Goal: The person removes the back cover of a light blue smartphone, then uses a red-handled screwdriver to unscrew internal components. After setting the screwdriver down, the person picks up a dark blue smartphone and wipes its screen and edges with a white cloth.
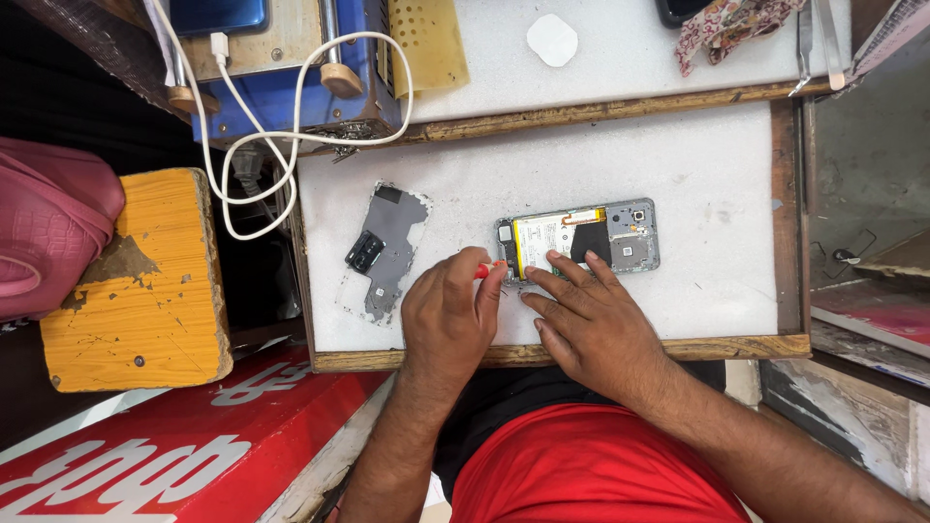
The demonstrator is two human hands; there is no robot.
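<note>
Bare hands (523,320) on opened rectangular phone (578,240)

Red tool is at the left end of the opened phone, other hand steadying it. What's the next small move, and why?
Probably keep the right hand pressing the opened phone flat while the left hand works the red-handled tool at its left end; the tip is hidden.

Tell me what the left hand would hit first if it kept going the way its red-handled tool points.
Likely the opened phone: the left hand aims its red-handled tool at the phone's near-left edge, apparently almost touching.
</note>
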